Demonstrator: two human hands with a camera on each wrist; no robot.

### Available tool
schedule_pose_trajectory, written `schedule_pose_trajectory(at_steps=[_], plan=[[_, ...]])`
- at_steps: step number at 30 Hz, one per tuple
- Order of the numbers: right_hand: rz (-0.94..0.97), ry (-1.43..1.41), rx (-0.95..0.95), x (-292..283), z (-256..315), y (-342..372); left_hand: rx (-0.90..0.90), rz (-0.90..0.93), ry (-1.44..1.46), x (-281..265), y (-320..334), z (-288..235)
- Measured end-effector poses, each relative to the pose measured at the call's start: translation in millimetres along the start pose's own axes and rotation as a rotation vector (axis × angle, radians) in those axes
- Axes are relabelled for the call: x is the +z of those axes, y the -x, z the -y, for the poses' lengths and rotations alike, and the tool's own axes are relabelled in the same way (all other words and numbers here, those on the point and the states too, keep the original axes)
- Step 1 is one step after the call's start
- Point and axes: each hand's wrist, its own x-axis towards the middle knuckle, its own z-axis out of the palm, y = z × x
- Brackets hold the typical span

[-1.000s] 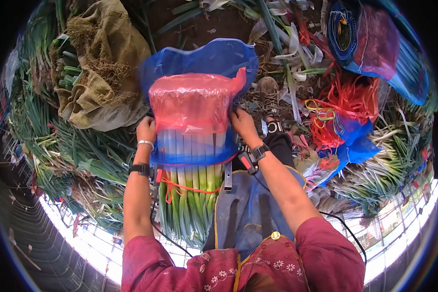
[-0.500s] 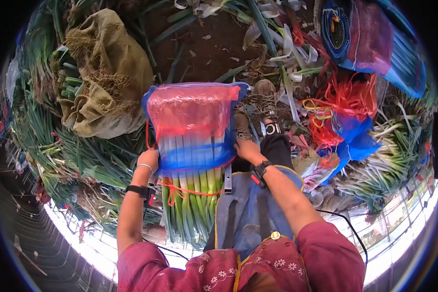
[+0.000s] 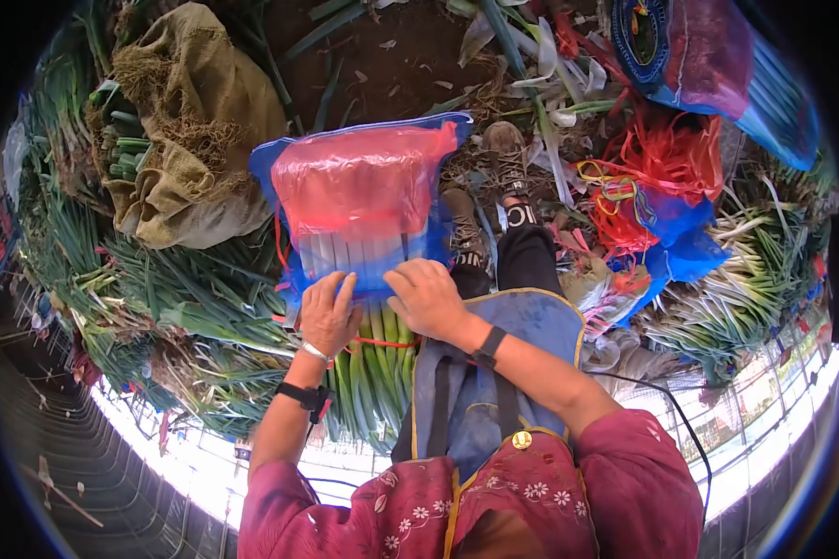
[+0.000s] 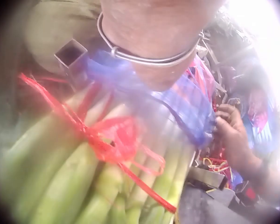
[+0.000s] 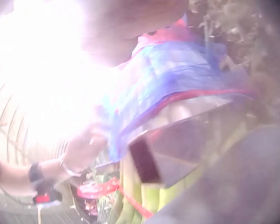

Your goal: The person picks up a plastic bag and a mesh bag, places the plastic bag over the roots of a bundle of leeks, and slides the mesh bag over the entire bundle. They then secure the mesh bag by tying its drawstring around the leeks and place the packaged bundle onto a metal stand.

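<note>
Though sheer, rumpled blue mesh (image 3: 371, 282).

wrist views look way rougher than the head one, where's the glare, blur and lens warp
Right wrist view: white glare swamps the upper left, the left hand looks bleached. Left wrist view: upper right washes out; the red tie and green stalks look hazy. Head view: crisper, but fisheye curves the surroundings inside a dark rim; the pink plastic shines.
</note>
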Motion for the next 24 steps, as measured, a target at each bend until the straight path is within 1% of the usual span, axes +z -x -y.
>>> schedule_pose_trajectory(at_steps=[2,3,6,9,12,13,15,16,17,18,19,20,22,23,24], plan=[[0.094,0.172,-0.065,18,-8,1,0.02,-0.057,-0.028,13,1,-2],[0.079,0.227,-0.081,24,-10,1,0.042,-0.118,-0.067,15,2,-4],[0.072,0.229,-0.07,23,-8,-1,0.196,-0.187,-0.188,12,3,-7],[-0.034,0.149,-0.023,30,-6,5,0.196,-0.201,-0.29,17,10,-8],[0.095,0.067,0.106,43,-3,31,0.107,-0.041,-0.133,19,14,-8],[0.133,0.069,0.123,45,0,36,0.108,-0.155,-0.077,24,14,-10],[0.209,0.071,0.156,48,7,47,-0.018,0.07,-0.078,42,37,-7],[0.319,0.092,0.131,49,12,55,-0.08,0.186,-0.077,48,53,-9],[0.425,0.114,0.101,49,15,60,-0.087,0.145,-0.014,47,66,-15],[0.526,0.141,0.071,49,15,60,-0.12,0.186,-0.001,45,75,-20],[0.685,0.143,0.099,44,23,54,-0.152,0.236,0.016,41,83,-27],[0.728,0.134,0.106,46,25,54,-0.188,0.288,0.035,38,91,-34],[0.801,0.125,0.116,55,22,49,-0.24,0.326,0.013,37,89,-35],[0.706,0.135,0.027,53,22,50,-0.246,0.347,0.012,40,83,-36],[0.744,0.126,0.068,51,21,51,-0.273,0.365,0.016,42,80,-36]])
